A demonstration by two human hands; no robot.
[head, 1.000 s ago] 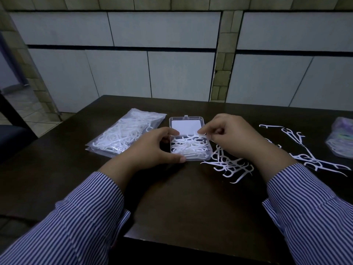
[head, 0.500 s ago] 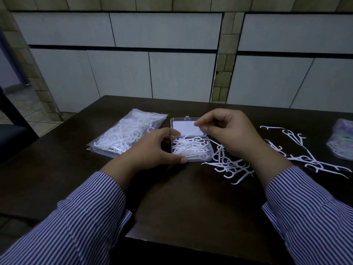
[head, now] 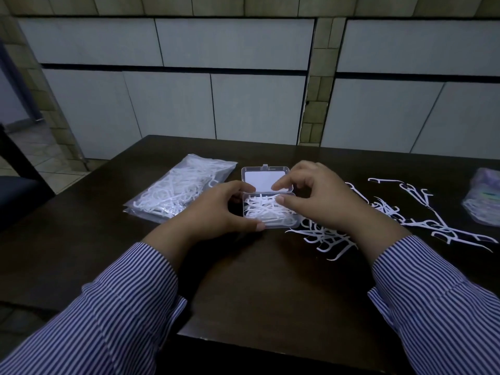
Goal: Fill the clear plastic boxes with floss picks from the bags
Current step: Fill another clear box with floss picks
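A: Head view first. Where does the filling stand?

B: One clear plastic box [head: 270, 212] sits open near the middle of the desk [head: 270, 288], its lid [head: 266, 179] laid back flat on the far side. The tray holds a loose heap of floss picks [head: 263, 211], so I'd judge this box well on its way, perhaps near full.

A: And the hands?

B: The left hand [head: 216, 212] clasps the box's left side, thumb along the near edge. The right hand [head: 319, 201] hovers over the tray's right end, finger and thumb drawn close by the hinge line; whether they pinch a pick I cannot tell.

A: What remains?

B: Plenty. Loose picks [head: 400, 215] are scattered on the desk to the right of the box, some partly under the right wrist. A bag of picks [head: 178, 193] lies just left of the box, looking full, and another bag [head: 483, 201] sits at the far right edge. The lid is not yet closed, and no other box is in view.
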